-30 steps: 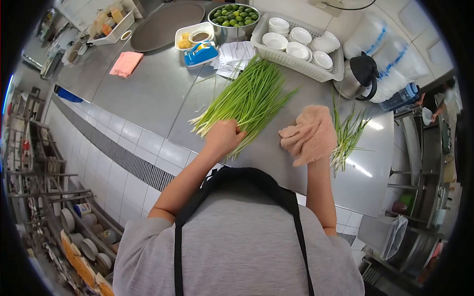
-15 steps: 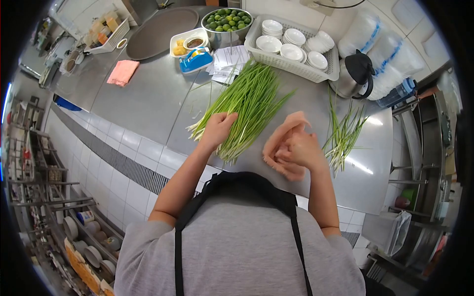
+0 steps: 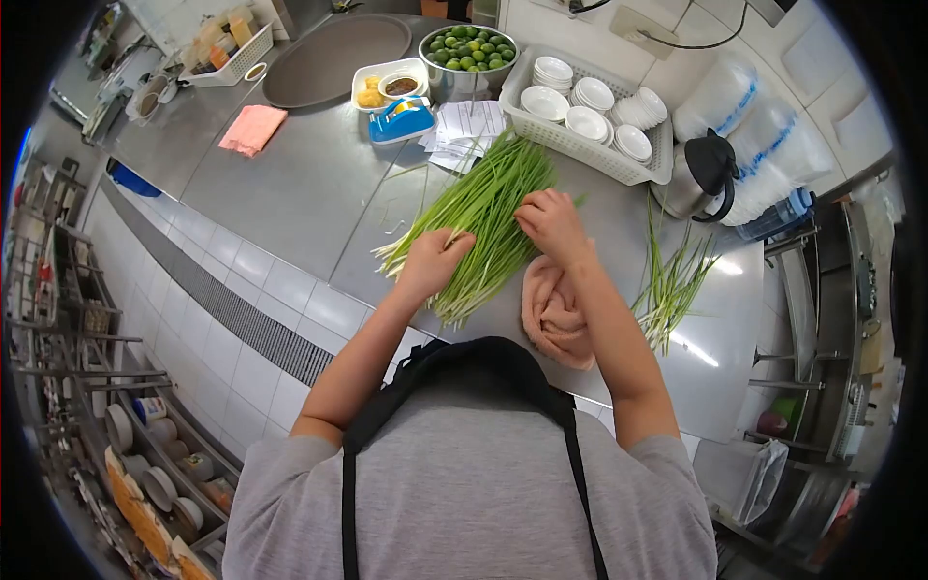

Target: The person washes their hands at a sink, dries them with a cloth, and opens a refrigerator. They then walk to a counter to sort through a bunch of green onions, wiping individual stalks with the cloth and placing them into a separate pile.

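Observation:
A thick bunch of spring onions (image 3: pixel 483 208) lies on the steel counter, white root ends toward me and green tops pointing away. My left hand (image 3: pixel 435 263) is closed at the near left part of the bunch, its thumb and fingers pinched on a stalk. Over the right side of the bunch, my right hand (image 3: pixel 553 227) has its fingertips pinched on the green leaves; the exact grip is partly hidden. A crumpled pink cloth (image 3: pixel 554 314) lies under my right wrist. Farther right is a smaller loose group of spring onions (image 3: pixel 665 290).
Behind the bunch are paper slips (image 3: pixel 469 130), a blue tape dispenser (image 3: pixel 401 123), a bowl of limes (image 3: pixel 471 58) and a basket of white dishes (image 3: pixel 590 111). A steel jug (image 3: pixel 691 179) stands at the right. A folded pink cloth (image 3: pixel 253 130) lies left on the steel counter (image 3: pixel 300 193).
My right hand has let go of the pink cloth and moved up and left onto the bunch. The cloth now lies on the counter. My left hand has stayed at the spring onions.

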The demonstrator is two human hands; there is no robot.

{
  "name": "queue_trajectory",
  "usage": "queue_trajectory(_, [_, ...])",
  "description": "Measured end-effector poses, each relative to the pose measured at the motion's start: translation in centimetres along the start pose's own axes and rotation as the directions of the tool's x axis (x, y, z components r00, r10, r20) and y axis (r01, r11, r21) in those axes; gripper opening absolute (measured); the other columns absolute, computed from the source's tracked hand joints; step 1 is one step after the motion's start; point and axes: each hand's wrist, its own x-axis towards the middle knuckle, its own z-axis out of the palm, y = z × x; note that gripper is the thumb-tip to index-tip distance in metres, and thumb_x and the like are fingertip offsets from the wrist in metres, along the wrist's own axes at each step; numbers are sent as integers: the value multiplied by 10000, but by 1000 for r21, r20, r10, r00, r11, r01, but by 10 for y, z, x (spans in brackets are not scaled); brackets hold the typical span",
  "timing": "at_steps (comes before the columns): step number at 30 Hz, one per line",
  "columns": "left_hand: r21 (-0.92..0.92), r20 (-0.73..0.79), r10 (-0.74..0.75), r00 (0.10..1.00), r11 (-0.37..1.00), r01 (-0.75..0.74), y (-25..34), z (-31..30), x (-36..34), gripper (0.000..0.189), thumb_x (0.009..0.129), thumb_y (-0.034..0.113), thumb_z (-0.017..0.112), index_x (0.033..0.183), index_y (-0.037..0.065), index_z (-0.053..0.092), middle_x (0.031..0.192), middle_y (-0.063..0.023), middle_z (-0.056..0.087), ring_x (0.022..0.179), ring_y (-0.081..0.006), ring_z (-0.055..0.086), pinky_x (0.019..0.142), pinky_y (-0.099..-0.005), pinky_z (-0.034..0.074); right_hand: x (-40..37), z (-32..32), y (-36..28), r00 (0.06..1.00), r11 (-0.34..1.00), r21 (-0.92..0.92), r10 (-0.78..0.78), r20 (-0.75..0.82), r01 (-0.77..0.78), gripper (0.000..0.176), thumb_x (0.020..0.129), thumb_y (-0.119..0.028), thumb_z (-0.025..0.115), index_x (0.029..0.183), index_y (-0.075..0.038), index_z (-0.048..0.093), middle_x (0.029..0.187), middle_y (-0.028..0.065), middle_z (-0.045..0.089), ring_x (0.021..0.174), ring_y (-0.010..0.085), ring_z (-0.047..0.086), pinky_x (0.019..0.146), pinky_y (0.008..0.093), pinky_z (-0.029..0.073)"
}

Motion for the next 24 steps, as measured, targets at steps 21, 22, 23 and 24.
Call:
queue_trajectory(21, [-292, 84, -213, 973, 929, 228, 23, -10, -17, 312, 886, 289, 447, 683, 67, 531, 507, 31, 402, 422, -69, 324, 389, -247, 250, 65, -84, -10, 810, 823, 279, 320, 492, -495, 109, 658, -104, 616, 734, -26, 626, 666, 89, 603, 592, 179, 571, 558, 279, 448])
queue_trajectory(22, [-407, 100, -277, 956, 865, 293, 27, -11, -18, 324, 901, 282, 414, 672, 72, 505, 504, 28, 372, 434, -75, 321, 402, -248, 254, 66, -87, -8, 695, 840, 196, 261, 670, -505, 126, 654, -98, 616, 742, -7, 624, 672, 82, 610, 595, 155, 568, 565, 267, 450])
queue_trajectory(23, [-411, 94, -277, 956, 864, 291, 25, -15, -19, 324, 901, 282, 414, 672, 72, 505, 504, 28, 372, 434, -75, 321, 402, -248, 254, 63, -89, -5, 694, 844, 196, 255, 673, -500, 126, 654, -98, 616, 742, -7, 624, 672, 82, 610, 595, 155, 568, 565, 267, 450])
queue_trajectory(24, [-472, 151, -278, 949, 823, 316, 21, -20, -20, 295, 905, 282, 406, 715, 76, 498, 514, 34, 360, 440, -60, 309, 392, -225, 235, 57, -91, -1, 733, 918, 54, 278, 621, -394, 131, 659, -99, 610, 752, -9, 631, 663, 93, 616, 599, 171, 581, 571, 273, 455])
